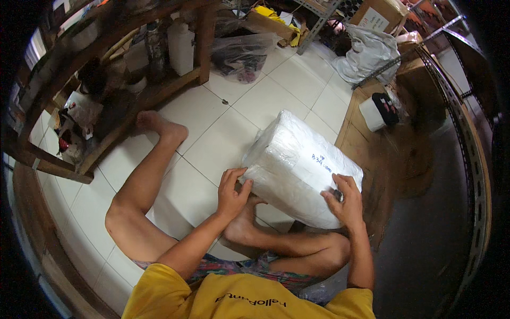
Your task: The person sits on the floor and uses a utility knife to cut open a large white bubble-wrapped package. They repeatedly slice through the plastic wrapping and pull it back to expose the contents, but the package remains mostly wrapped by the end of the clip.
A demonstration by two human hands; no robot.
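A bulky white package (303,170), wrapped in shiny clear plastic with a handwritten label, lies at a slant in front of my crossed leg. My left hand (232,196) is at its near left edge, thumb and fingers apart, fingertips at the wrapping. On the package's right part rests my right hand (348,203), its fingers curved and the thumb spread from them. A dark patch shows between that thumb and forefinger; whether it is shadow or a small object I cannot make out. The package's underside is hidden.
Bottles (181,45) stand on a wooden rack (143,103) at the left. Flattened cardboard (366,125) lies at the right, bearing a white-and-black bundle (378,111). Behind are a clear bag of dark material (241,56), a white plastic bag (369,53) and metal shelving (317,26).
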